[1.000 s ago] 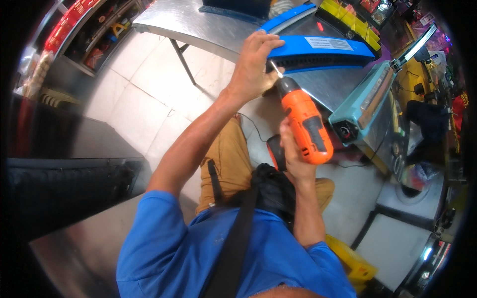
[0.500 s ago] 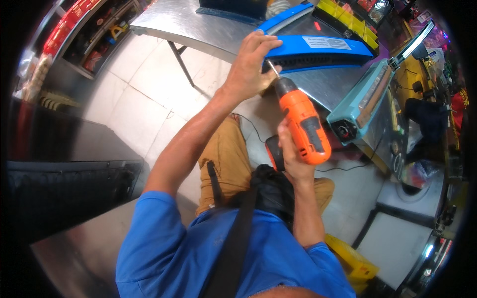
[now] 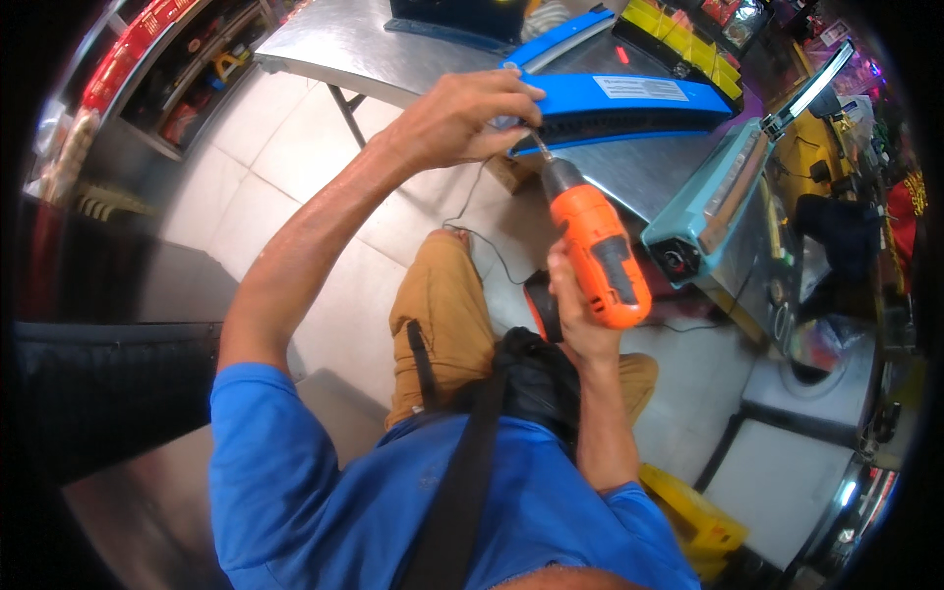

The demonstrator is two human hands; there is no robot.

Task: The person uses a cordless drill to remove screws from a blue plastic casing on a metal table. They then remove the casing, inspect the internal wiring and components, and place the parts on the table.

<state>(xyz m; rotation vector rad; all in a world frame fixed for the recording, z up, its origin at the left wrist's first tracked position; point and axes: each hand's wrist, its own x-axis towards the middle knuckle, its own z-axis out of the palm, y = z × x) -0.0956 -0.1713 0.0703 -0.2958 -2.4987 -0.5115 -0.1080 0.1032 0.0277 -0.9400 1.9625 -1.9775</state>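
Observation:
My right hand (image 3: 575, 320) grips the handle of an orange cordless drill (image 3: 595, 251), its bit angled up into the near end of a long blue device (image 3: 619, 106) lying on a steel table (image 3: 334, 44). My left hand (image 3: 462, 118) is wrapped over that near end, fingers by the bit tip, holding the blue device down. A white label sits on the device's top.
A teal sealing machine (image 3: 713, 202) lies right of the drill on the table. Yellow trays (image 3: 678, 34) sit at the far edge. A thin cable (image 3: 472, 231) hangs toward the tiled floor (image 3: 236, 128). A yellow object (image 3: 693, 516) lies by my right side. Shelves (image 3: 167, 79) stand left.
The drill and both hands have stayed at the blue device's near end; my left hand's fingers have shifted slightly over the end by the bit.

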